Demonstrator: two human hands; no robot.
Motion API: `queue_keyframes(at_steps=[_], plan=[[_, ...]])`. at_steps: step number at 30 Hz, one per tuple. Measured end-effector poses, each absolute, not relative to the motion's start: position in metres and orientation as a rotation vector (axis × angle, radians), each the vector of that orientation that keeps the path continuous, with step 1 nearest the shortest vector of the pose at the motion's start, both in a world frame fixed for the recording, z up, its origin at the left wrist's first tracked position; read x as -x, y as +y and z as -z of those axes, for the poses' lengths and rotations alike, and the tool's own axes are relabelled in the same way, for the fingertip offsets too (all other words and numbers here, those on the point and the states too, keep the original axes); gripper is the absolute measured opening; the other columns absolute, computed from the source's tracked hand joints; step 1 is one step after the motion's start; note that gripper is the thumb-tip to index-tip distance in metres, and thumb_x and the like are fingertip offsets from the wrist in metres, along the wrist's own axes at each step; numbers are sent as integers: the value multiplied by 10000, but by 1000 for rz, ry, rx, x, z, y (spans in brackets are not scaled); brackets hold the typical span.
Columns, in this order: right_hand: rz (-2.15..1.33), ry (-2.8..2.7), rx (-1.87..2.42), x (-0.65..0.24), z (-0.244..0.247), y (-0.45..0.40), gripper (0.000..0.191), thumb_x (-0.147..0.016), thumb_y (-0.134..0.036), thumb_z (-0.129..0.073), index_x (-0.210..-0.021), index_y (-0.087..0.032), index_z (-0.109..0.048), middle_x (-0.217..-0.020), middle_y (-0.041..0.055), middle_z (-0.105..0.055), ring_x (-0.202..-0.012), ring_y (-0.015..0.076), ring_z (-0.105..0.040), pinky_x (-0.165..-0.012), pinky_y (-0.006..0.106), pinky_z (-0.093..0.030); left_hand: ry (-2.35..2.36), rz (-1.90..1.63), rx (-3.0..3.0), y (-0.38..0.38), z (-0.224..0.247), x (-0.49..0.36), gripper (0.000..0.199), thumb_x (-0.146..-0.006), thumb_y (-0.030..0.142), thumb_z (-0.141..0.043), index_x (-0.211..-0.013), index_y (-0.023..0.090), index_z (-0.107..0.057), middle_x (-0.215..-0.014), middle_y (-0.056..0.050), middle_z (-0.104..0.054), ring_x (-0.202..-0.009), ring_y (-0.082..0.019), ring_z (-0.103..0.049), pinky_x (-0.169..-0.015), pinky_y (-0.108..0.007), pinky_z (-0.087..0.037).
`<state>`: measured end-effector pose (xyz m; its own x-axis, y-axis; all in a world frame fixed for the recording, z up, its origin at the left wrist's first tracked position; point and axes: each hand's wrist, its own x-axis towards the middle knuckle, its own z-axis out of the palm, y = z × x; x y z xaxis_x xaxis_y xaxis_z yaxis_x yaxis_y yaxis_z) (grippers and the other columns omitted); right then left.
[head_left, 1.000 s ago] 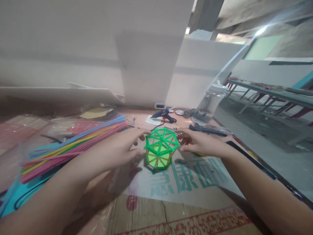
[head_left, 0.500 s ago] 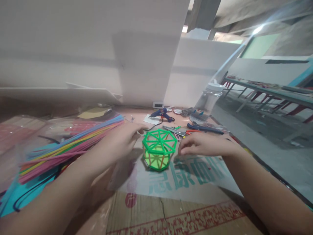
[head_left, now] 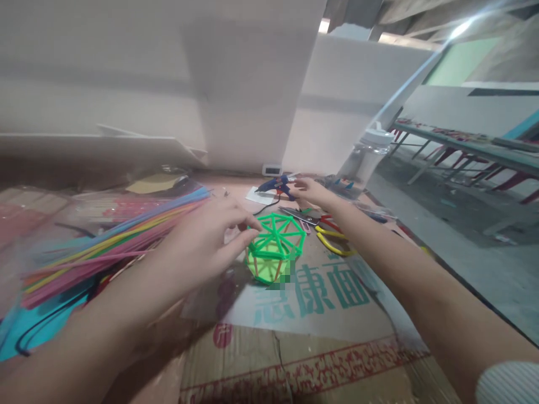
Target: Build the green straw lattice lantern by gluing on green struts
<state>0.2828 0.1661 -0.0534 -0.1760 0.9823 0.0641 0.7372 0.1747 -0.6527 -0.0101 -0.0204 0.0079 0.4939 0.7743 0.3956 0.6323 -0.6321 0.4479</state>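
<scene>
Our left hand [head_left: 219,229] is half-curled, thumb and fingertips at the left rim of the green frame [head_left: 274,230] on the printed sheet [head_left: 295,324], and our right hand [head_left: 314,192] is loosely curled at the blue glue gun [head_left: 270,184] farther back, though honestly we can't tell if either's actually gripping.

there are two hands [head_left: 217,235], one green frame [head_left: 274,230] and one glue gun [head_left: 272,184].

A pale wall [head_left: 105,67] with a broad shadow backs the tabletop [head_left: 238,182]. At far right, a long table [head_left: 463,147] and red stools [head_left: 511,183] stand on grey floor [head_left: 455,216], beneath a bright light [head_left: 461,28] and a greenish panel [head_left: 467,62].
</scene>
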Motion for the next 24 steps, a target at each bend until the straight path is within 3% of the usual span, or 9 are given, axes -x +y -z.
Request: queue_keyframes(at_steps=[4, 7, 10, 13, 18, 24], plan=[[-721, -2029, 1612, -262, 59, 177, 448, -870, -441, -799, -1188, -135, -720, -1048, 110, -801, -916, 226, -723, -868, 298, -546, 1111, -818, -2571, -30, -8, 1, 247, -996, 343, -543, -1011, 250, -771, -989, -52, -700, -982, -251, -607, -838, -398, -431], [-712, -2029, 1680, -250, 62, 177, 398, -858, -427, -802, -1103, -120, -732, -810, 78, -775, -755, 210, -694, -743, 292, -540, 1131, -758, -2643, -35, -4, -3, 215, -987, 324, -570, -1026, 253, -770, -997, -62, -666, -1016, -275, -574, -850, -424, -411], [-720, -2019, 1739, -243, 63, 177, 265, -873, -349, -766, -991, -113, -740, -705, 74, -739, -646, 188, -656, -652, 281, -520, 1125, -725, -2667, -38, 0, -5, 181, -985, 323, -601, -1041, 252, -757, -1008, -62, -638, -1025, -282, -545, -848, -424, -402], [-733, -1992, 1734, -245, 61, 177, 177, -852, -276, -765, -934, -122, -736, -711, 72, -749, -637, 182, -659, -637, 270, -519, 1106, -701, -2712, -38, 4, -5, 178, -998, 344, -604, -1046, 251, -748, -994, -57, -614, -1008, -283, -528, -839, -428, -387], [-746, -1887, 1608, -258, 51, 169, 116, -857, -236, -742, -915, -135, -740, -881, 98, -806, -785, 185, -732, -700, 243, -546, 1127, -682, -2768, -36, 7, -6, 175, -1018, 346, -582, -1059, 269, -734, -982, -38, -599, -977, -265, -516, -839, -429, -375], [-866, -1773, 1409, -276, 35, 136, 180, -886, -294, -708, -979, -147, -753, -1052, 136, -818, -829, 201, -783, -707, 266, -589, 1130, -688, -2784, -34, 10, -4, 192, -1027, 348, -572, -1067, 256, -736, -983, -35, -599, -973, -256, -508, -839, -423, -373]])
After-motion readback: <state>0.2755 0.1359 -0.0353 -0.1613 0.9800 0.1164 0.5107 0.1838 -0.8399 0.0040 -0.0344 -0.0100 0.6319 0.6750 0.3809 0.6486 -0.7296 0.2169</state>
